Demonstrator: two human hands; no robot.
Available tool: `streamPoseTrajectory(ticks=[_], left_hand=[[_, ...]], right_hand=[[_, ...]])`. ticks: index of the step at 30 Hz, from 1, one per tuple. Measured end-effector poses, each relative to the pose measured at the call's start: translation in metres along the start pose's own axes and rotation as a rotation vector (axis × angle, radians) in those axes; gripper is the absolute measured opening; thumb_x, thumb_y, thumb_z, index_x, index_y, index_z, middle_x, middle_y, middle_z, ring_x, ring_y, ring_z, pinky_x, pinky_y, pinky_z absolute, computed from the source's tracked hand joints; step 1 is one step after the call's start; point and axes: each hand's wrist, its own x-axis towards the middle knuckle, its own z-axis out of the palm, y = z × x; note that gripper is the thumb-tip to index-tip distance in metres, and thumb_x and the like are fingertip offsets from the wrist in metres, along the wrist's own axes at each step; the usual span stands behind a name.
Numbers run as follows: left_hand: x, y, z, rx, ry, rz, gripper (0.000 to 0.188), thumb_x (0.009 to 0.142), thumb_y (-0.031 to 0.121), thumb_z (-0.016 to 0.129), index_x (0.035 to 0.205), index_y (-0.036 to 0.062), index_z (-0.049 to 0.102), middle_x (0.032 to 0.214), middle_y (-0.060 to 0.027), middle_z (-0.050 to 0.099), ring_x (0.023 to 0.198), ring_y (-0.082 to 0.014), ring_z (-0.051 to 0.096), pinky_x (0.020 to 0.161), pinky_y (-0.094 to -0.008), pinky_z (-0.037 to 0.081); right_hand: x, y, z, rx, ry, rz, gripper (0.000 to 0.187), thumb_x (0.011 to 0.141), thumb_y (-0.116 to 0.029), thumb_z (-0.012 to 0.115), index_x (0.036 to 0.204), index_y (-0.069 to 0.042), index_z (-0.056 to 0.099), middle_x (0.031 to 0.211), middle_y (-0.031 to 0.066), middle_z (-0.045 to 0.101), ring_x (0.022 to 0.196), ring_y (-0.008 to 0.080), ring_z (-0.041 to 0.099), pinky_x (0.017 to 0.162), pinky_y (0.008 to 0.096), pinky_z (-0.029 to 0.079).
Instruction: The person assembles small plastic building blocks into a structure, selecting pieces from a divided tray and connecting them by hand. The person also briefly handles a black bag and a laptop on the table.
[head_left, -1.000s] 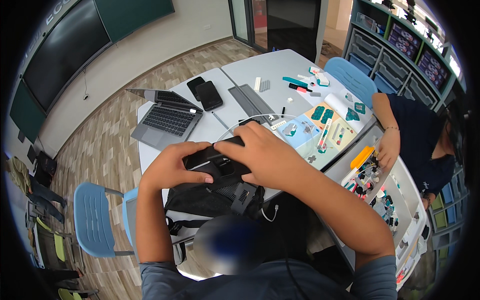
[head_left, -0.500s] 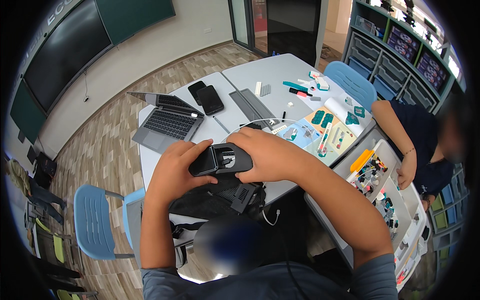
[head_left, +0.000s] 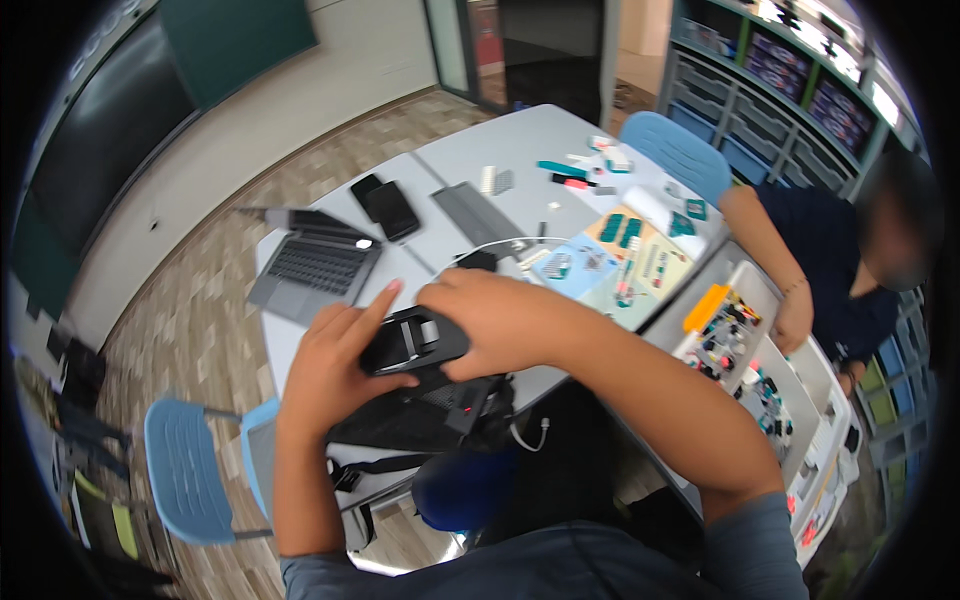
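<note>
Holding black case (head_left: 442, 348), hands (head_left: 325, 370) (head_left: 505, 325) either side, left forefinger (head_left: 376, 307) now lifted off

My left forearm (head_left: 308, 480) rises almost straight from the lower left of the frame, and my left grip (head_left: 335, 365) stands left of centre, index finger (head_left: 377, 314) stretched toward the upper right, thumb (head_left: 392, 383) reaching right beneath it, the two spread apart. My right forearm (head_left: 670, 400) slants in from the lower right; my right grip (head_left: 505, 320) is bent near the centre, fingers curled leftward, closed in a hold.
</note>
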Motion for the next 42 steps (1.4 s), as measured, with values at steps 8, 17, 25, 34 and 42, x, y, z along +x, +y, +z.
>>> streamPoseTrajectory(ticks=[8, 17, 25, 34, 42], left_hand=[[0.0, 0.004, 0.01, -0.02, -0.033, -0.006, 0.109, 0.046, 0.023, 0.095, 0.147, 0.0107, 0.056, 0.083, -0.0088, 0.058, 0.08, -0.0303, 0.054, 0.076, -0.0416, 0.047], [-0.044, -0.068, 0.033, -0.274, 0.09, -0.173, 0.096, 0.064, 0.018, 0.094, 0.146, -0.0032, 0.05, 0.146, -0.0192, 0.056, 0.131, -0.0312, 0.055, 0.11, -0.0404, 0.042], [-0.052, -0.065, 0.082, -0.741, 0.166, -0.388, 0.081, 0.082, -0.007, 0.07, 0.155, -0.0015, 0.037, 0.151, -0.0175, 0.049, 0.136, -0.0249, 0.049, 0.115, -0.0378, 0.037], [-0.059, -0.068, 0.095, -0.663, 0.267, -0.396, 0.082, 0.085, 0.005, 0.077, 0.155, 0.0003, 0.035, 0.154, -0.0166, 0.043, 0.138, -0.0276, 0.046, 0.118, -0.0397, 0.032], [-0.022, -0.057, 0.091, -0.92, 0.202, -0.445, 0.082, 0.076, -0.003, 0.083, 0.145, 0.0031, 0.039, 0.121, -0.0107, 0.058, 0.109, -0.0205, 0.062, 0.094, -0.0322, 0.051]], right_hand=[[0.0, -0.01, 0.005, 0.021, -0.047, 0.071, 0.062, 0.071, -0.031, 0.083, 0.12, -0.002, 0.06, 0.109, 0.0199, 0.061, 0.103, 0.0389, 0.063, 0.088, 0.0439, 0.053], [0.013, -0.041, 0.052, -0.326, 0.877, -0.083, 0.053, 0.077, -0.026, 0.073, 0.124, -0.003, 0.064, 0.132, 0.0225, 0.056, 0.125, 0.0398, 0.05, 0.107, 0.0516, 0.04], [-0.043, -0.054, 0.089, 0.096, 0.911, 0.046, 0.026, 0.074, -0.019, 0.074, 0.093, -0.003, 0.063, 0.095, 0.0101, 0.054, 0.1, 0.029, 0.052, 0.09, 0.0416, 0.044], [-0.055, -0.043, 0.139, 0.096, 0.571, 0.192, 0.026, 0.08, -0.025, 0.076, 0.095, -0.007, 0.064, 0.098, 0.0083, 0.059, 0.101, 0.028, 0.054, 0.088, 0.0415, 0.042], [-0.037, -0.021, 0.127, 0.152, 0.549, 0.242, 0.034, 0.087, -0.03, 0.076, 0.109, -0.006, 0.066, 0.11, 0.0123, 0.064, 0.108, 0.0343, 0.058, 0.096, 0.0463, 0.045]])
